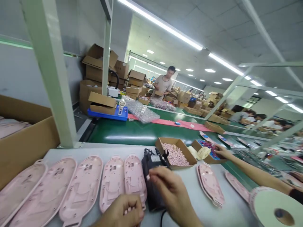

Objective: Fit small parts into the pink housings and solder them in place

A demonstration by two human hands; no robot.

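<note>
My right hand (171,192) pinches a small white piece (148,177) between its fingertips, right beside a black device with a cord (151,179). My left hand (120,209) lies curled at the lower edge, close to a row of pink moulded plastic housings (112,184) on the white table (187,201). Beyond the device, a cardboard tray of small pink parts (176,154) sits at the table's far edge. A co-worker's hand (221,152) reaches in from the right, touching a box of colourful parts (205,148).
A green conveyor belt (132,132) runs behind the table, carrying clear plastic trays (142,110) and pink strips. A large cream roll (276,208) stands at the right. A standing person (163,83) works among stacked cardboard boxes (104,69). Pale green frame posts (47,66) rise at the left.
</note>
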